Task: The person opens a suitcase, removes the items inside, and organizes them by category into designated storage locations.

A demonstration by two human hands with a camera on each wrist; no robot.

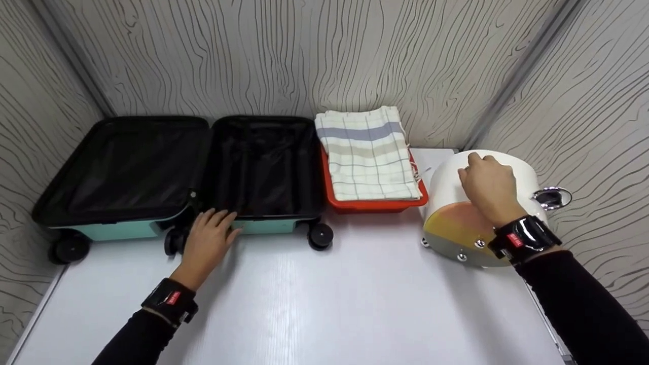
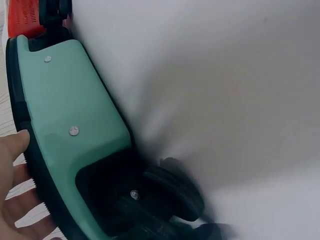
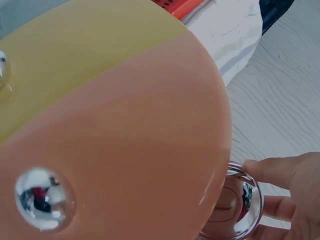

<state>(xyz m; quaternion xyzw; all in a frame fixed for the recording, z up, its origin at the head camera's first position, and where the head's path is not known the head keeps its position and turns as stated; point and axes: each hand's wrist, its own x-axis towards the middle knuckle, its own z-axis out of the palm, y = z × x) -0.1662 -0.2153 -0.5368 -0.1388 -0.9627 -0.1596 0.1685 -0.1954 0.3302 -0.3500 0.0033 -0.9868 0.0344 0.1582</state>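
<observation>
An open mint-green suitcase with black lining lies at the left, both halves spread flat. My left hand rests on the front rim near the hinge, its fingers loosely spread over the edge; the thumb shows at the rim in the left wrist view. On the right stands a rounded white box with an orange, yellow and grey end panel and chrome knobs. Above it, my right hand pinches a chrome ring handle on its top between thumb and fingers.
A red plastic basket stands between suitcase and box, a folded checked cloth on top. Black suitcase wheels stick out toward the front. Wood-patterned panels enclose the white table at the back and sides.
</observation>
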